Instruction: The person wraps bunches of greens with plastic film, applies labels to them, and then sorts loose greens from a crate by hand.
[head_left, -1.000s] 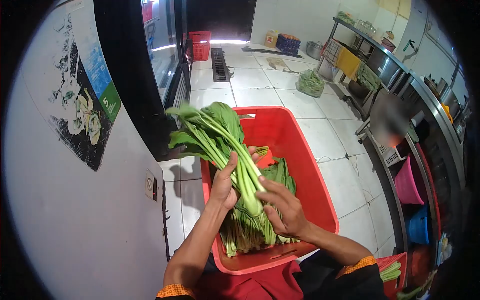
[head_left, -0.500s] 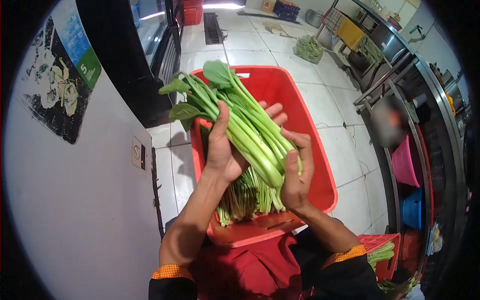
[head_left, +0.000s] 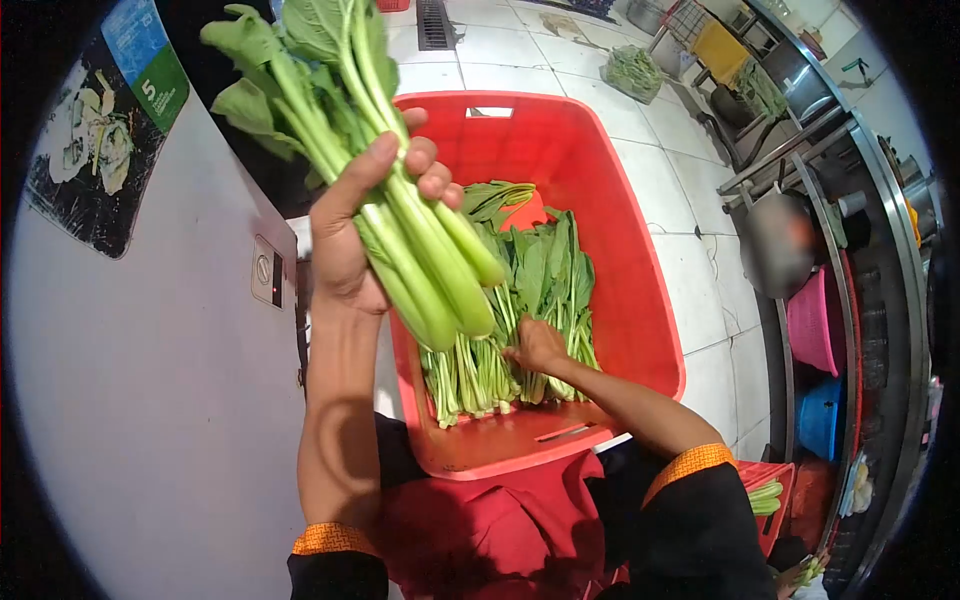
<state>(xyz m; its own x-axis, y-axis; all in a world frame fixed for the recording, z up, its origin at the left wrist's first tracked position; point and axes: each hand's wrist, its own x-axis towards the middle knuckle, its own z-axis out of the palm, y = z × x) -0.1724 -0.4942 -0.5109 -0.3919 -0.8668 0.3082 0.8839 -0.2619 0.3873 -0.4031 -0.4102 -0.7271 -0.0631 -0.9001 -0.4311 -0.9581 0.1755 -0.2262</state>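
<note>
My left hand point(head_left: 348, 232) is wrapped around a bunch of mustard greens point(head_left: 425, 275), raised over the left side of a red plastic crate point(head_left: 635, 290). Its thick pale stalks point down to the right, and its broad leaves spread to the upper left. Down inside the crate, my right hand point(head_left: 540, 348) has its fingers curled in among the stalks of leafy greens point(head_left: 545, 270); the fingertips are partly hidden. These greens lie in rows, leaves toward the far side and cut stalk ends toward me.
A white appliance point(head_left: 190, 330) with a dial stands close on my left. At right is a metal rack point(head_left: 840, 250) with a pink basin point(head_left: 812, 320) and a blue basin point(head_left: 820, 418). A bag of greens point(head_left: 632, 74) sits on the tiled floor, and another red crate point(head_left: 775, 480) is at lower right.
The bunch, held in both hands before, is now in my left hand alone, moved up and left. My right hand has let go of it and reached down into the crate.
</note>
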